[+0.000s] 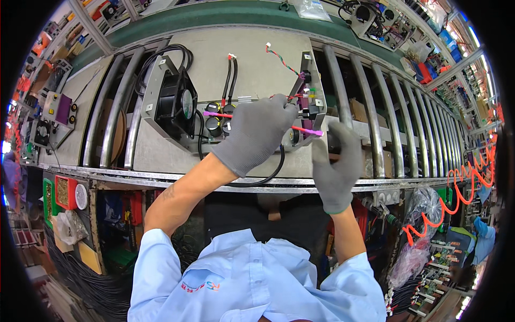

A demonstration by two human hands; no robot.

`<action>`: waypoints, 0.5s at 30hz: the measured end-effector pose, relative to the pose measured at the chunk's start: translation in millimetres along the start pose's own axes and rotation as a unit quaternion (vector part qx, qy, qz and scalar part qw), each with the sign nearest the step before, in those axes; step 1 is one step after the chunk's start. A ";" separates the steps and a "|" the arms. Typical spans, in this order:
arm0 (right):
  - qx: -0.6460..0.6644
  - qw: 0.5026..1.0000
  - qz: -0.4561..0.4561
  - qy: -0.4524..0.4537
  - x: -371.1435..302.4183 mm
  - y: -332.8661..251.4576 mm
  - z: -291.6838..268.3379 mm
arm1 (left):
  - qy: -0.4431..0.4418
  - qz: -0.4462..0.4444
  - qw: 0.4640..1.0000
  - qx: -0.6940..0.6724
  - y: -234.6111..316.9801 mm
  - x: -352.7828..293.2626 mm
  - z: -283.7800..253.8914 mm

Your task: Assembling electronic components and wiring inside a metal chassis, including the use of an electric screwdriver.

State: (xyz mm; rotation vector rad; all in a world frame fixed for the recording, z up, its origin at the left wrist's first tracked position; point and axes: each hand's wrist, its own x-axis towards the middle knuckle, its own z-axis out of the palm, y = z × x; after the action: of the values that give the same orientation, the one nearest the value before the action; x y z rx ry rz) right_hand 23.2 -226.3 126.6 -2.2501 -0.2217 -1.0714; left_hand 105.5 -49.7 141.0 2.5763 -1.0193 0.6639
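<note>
My left hand [256, 134], in a grey knitted glove, is closed over an open-topped metal device housing. A short red wire [302, 129] with purple end terminals runs beneath its palm and sticks out on both sides; the fingertips reach toward the housing's right panel [317, 91]. Just right of the wire's right terminal, my right hand [338, 167], gloved alike, has its thumb and fingers apart. Inside the housing, a black fan [179, 104] stands at the left, with round capacitors [213, 126] beside it. My left hand hides part of the interior.
The housing sits on a grey board [214, 43] over a conveyor with metal rollers [370, 115]. A twisted wire lead [281, 60] and a black cable [268, 180] extend from the housing. Parts bins [65, 193] stand at lower left; a coiled orange hose [437, 214] hangs at right.
</note>
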 end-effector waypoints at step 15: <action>0.172 0.950 0.253 -0.065 -3.4 1.4 0.1 | 0.080 -0.007 0.986 -0.143 -17.0 -5.3 -19.8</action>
State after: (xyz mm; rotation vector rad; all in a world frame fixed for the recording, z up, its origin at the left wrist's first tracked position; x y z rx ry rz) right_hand 21.6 -226.9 123.4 -1.9107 0.1088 -0.5607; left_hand 108.0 -26.2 153.5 2.2422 -0.9650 0.6565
